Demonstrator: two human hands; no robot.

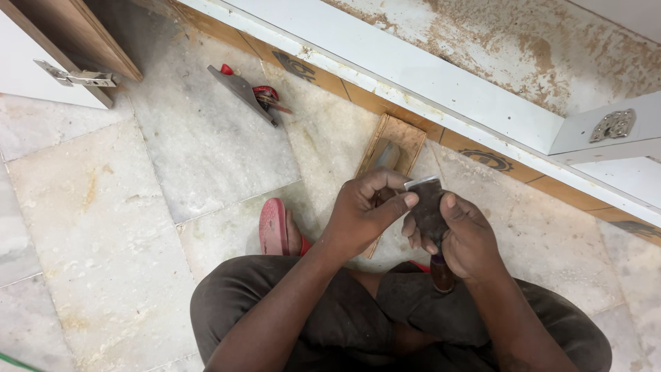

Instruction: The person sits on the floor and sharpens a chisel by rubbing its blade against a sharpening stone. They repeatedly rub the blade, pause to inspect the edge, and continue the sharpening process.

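- Head view: wide chisel blade [425,207] held upright near centre, above the lap; dark wooden handle [441,273] pointing down toward the knees.
- Right hand [468,238] closed around the blade and upper handle, thumb pressed on the flat face.
- Left hand [361,210] curled, holding nothing else; thumb tip laid against the bright top edge of the blade.
- Sharpening stone in a wooden tray [391,155] on the marble floor [103,227], just beyond the hands.
- Red sandal [275,227] left of the hands; hand plane [242,93] and a red tool [265,96] farther off, near the cabinet base [413,69].
- Judgement: edge check best done with light thumb pressure across the edge, never along it; firm grip advised.
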